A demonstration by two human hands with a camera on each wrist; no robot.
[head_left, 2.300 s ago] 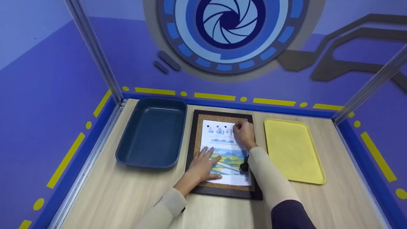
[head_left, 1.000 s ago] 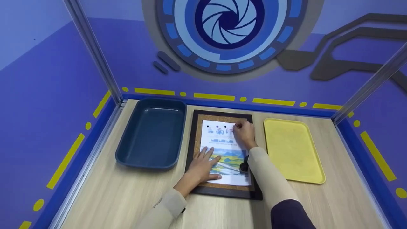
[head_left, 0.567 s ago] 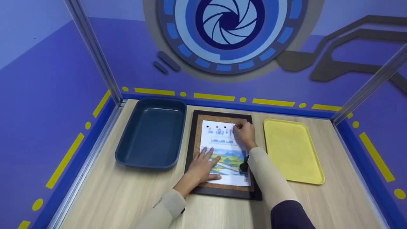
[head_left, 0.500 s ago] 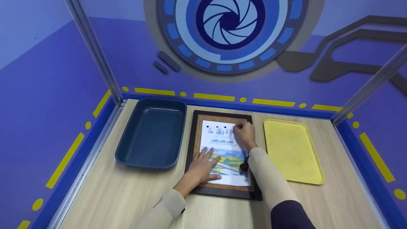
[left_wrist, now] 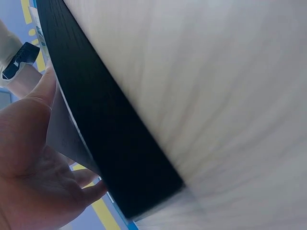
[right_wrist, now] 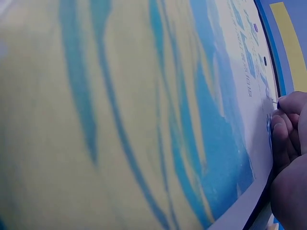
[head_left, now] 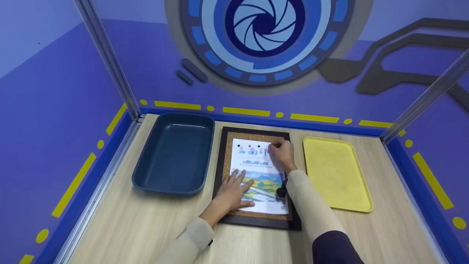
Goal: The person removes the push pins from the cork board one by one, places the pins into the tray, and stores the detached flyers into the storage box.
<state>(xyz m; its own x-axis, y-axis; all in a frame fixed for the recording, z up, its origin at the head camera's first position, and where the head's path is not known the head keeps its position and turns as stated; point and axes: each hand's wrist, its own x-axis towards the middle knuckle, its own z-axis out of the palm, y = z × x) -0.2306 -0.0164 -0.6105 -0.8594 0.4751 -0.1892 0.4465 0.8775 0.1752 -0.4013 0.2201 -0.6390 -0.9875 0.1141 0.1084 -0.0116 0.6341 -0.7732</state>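
Note:
A printed poster [head_left: 256, 157] with a landscape picture lies on a dark-framed cork board [head_left: 228, 154]. Along its top edge sit two black pins and a purple pin [head_left: 250, 146]. My left hand [head_left: 231, 192] rests with spread fingers over the poster's lower left part. At the top right corner, my right hand [head_left: 283, 154] pinches a push pin between thumb and forefinger. In the right wrist view the pin's dark head [right_wrist: 278, 104] shows at the fingertips, its thin needle pointing toward the paper. The fingers hide most of the pin in the head view.
A deep blue tray [head_left: 174, 157] stands left of the board. To the right lies a shallow yellow tray [head_left: 337, 176], close to the right forearm. All rest on a wooden table [head_left: 146, 227], enclosed by blue printed panels [head_left: 139, 66] behind and at both sides.

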